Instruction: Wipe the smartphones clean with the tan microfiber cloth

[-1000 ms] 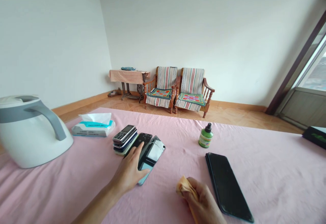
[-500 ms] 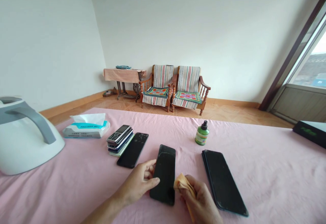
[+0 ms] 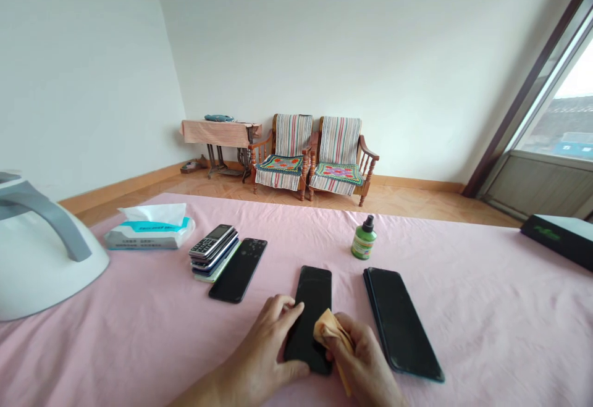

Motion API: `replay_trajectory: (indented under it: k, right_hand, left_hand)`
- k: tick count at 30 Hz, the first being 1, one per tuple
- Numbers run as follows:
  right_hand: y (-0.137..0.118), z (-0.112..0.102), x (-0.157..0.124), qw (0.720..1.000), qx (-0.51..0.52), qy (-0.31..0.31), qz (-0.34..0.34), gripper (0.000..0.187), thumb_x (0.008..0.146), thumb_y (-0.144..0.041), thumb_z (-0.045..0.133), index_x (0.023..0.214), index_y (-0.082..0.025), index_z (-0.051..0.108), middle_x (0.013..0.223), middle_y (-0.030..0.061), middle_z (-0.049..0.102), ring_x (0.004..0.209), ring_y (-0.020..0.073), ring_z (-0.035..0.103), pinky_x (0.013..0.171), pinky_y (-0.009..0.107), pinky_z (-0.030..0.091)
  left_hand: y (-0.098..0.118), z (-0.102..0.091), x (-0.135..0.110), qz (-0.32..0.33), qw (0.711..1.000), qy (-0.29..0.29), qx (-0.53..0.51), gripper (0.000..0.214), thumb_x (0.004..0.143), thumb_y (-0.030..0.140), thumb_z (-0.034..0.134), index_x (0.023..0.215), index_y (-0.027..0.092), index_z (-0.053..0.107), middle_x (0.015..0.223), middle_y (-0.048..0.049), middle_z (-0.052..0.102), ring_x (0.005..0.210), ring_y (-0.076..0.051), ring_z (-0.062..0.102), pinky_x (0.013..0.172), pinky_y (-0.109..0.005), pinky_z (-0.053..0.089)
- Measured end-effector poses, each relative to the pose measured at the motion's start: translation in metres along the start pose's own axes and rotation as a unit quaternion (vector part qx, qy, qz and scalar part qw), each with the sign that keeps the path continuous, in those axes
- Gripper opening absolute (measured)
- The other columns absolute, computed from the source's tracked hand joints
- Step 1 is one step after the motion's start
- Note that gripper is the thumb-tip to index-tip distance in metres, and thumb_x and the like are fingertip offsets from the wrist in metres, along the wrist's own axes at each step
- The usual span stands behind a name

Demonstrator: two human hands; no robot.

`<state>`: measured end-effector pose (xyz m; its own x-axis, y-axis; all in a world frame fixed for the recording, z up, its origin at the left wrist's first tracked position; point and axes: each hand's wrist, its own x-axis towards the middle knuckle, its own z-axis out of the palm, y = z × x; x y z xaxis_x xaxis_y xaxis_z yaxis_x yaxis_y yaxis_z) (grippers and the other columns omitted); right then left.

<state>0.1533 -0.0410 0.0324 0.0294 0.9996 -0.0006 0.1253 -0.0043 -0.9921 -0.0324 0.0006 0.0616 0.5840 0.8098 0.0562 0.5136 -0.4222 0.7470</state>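
A black smartphone (image 3: 315, 288) lies screen up on the pink cloth, in front of me. My left hand (image 3: 265, 346) grips its left side, fingers along the long edge and thumb near the bottom end. A crumpled orange-yellow cloth (image 3: 327, 325) is bunched in my right hand (image 3: 364, 360), its tip against the right part of the screen. To the right rest two stacked smartphones (image 3: 404, 323), the upper one dark-screened. On the left another black smartphone (image 3: 239, 271) lies beside a stack of old phones (image 3: 214, 243) topped by a keypad phone.
Behind the phones stands a green spray bottle (image 3: 364, 240) with a black top. A tissue pack (image 3: 147, 234) and a white-grey kettle-like appliance (image 3: 50, 271) are at left. A black-and-white box (image 3: 556, 237) sits far right. Two wooden chairs (image 3: 337, 154) stand beyond the table.
My left hand has shifted right and closed against the phone's side. The smartphone sits slightly further right, and the cloth has moved onto its screen. The view has turned slightly right.
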Motion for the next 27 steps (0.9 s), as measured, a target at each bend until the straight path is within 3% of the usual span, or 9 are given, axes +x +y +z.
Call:
replay_trajectory:
  k: [6,11,14,17,20,23,27]
  right_hand:
    - [-0.028,-0.008,0.005,0.994,-0.086,0.03,-0.055,0.032,0.084,-0.045,0.053,0.068,-0.017,0.052,0.061,-0.0032,0.043,0.056,0.0105,0.041,0.05,0.02,0.031]
    - [-0.047,-0.024,0.038,0.968,-0.209,0.065,-0.126,0.021,0.083,-0.026,0.049,0.063,-0.018,0.05,0.063,-0.0025,0.045,0.058,0.011,0.044,0.052,0.022,0.031]
    - [-0.042,-0.03,0.065,0.936,-0.313,0.096,-0.13,0.021,0.081,-0.019,0.046,0.061,-0.018,0.051,0.063,-0.0016,0.047,0.058,0.0116,0.047,0.055,0.023,0.032]
    - [-0.031,-0.031,0.087,0.905,-0.39,0.108,-0.135,0.018,0.077,-0.011,0.045,0.061,-0.017,0.052,0.066,-0.0002,0.048,0.061,0.0124,0.048,0.058,0.024,0.032]
    - [-0.022,-0.03,0.099,0.895,-0.41,0.1,-0.144,0.019,0.073,-0.004,0.044,0.065,-0.017,0.055,0.07,0.0014,0.049,0.066,0.0137,0.049,0.061,0.024,0.032]
    - [-0.017,-0.026,0.099,0.89,-0.423,0.074,-0.15,0.023,0.074,0.0,0.044,0.066,-0.017,0.058,0.073,0.0029,0.051,0.07,0.0147,0.05,0.064,0.024,0.034]
    - [-0.013,-0.017,0.079,0.878,-0.447,0.036,-0.166,0.028,0.075,0.004,0.043,0.071,-0.017,0.06,0.082,0.0054,0.055,0.081,0.0173,0.051,0.071,0.025,0.037]
  left_hand:
    - [0.002,0.007,0.003,0.035,0.999,0.0,0.02,0.073,0.058,0.025,0.086,0.124,0.026,0.056,0.121,-0.0066,0.05,0.116,-0.028,0.045,0.104,-0.04,0.036]
    - [0.005,0.017,0.001,0.044,0.999,0.01,0.027,0.07,0.062,0.029,0.084,0.126,0.023,0.056,0.118,-0.0092,0.051,0.112,-0.03,0.047,0.102,-0.044,0.038]
    - [-0.006,0.024,0.0,0.059,0.997,0.005,0.051,0.07,0.061,0.026,0.083,0.125,0.019,0.057,0.115,-0.0097,0.053,0.107,-0.03,0.05,0.099,-0.041,0.042]
    - [-0.024,0.031,0.002,0.12,0.989,0.001,0.088,0.071,0.061,0.027,0.084,0.126,0.02,0.056,0.117,-0.0103,0.055,0.106,-0.031,0.051,0.095,-0.04,0.045]
    - [-0.038,0.036,0.005,0.176,0.976,0.022,0.124,0.068,0.065,0.031,0.082,0.126,0.02,0.055,0.112,-0.0094,0.058,0.101,-0.03,0.054,0.091,-0.041,0.048]
    - [-0.042,0.039,0.006,0.212,0.964,0.049,0.154,0.066,0.067,0.031,0.082,0.125,0.018,0.053,0.108,-0.0087,0.059,0.096,-0.028,0.055,0.087,-0.04,0.049]
    - [-0.042,0.04,0.007,0.243,0.953,0.068,0.171,0.065,0.07,0.037,0.081,0.124,0.016,0.052,0.105,-0.008,0.06,0.093,-0.026,0.056,0.084,-0.037,0.049]
